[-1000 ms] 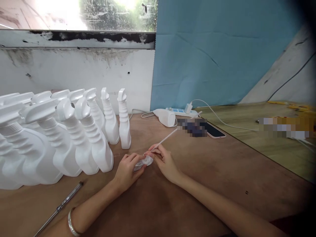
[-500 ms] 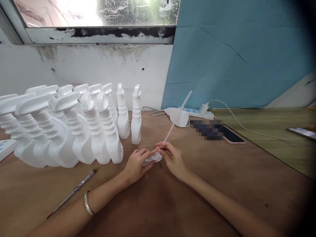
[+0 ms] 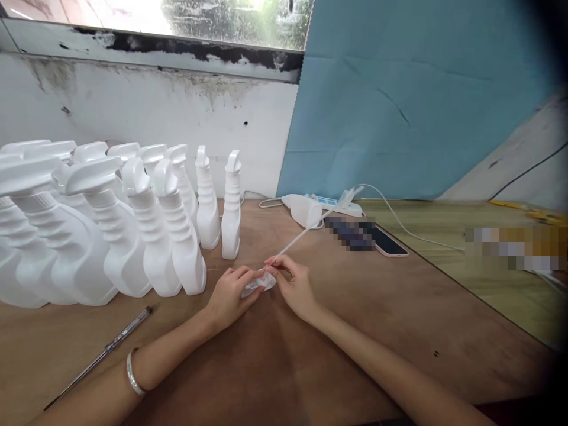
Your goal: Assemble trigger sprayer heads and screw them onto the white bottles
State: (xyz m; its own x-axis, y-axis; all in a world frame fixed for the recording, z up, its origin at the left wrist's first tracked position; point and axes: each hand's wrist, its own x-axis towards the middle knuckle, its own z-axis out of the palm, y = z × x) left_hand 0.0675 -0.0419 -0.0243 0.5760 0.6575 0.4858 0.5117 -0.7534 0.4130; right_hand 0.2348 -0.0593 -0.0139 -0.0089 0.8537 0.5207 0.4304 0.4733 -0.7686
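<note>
My left hand [image 3: 233,294] grips a small whitish, translucent piece [image 3: 260,285] between fingers and thumb, low over the tabletop. Its exact kind is partly hidden by the fingers. Beside it, my right hand [image 3: 296,288] pinches the lower end of a thin white tube [image 3: 296,239], right at the edge of that piece. The tube slants up and away to the right; whether its end sits inside the piece I cannot tell. Several white spray bottles [image 3: 189,251] stand upright to the left of my hands. A screwdriver [image 3: 106,349] lies near my left forearm.
Behind the tube lies a white rounded object [image 3: 306,212] beside a power strip [image 3: 350,208] with a cable. A phone [image 3: 390,241] rests on the brown table [image 3: 355,331] to the right. The wall and a blue cloth [image 3: 377,118] bound the back.
The view has turned to the right, so everything sits further left in the picture. The tube leans lower to the right than before. Both hands keep their holds.
</note>
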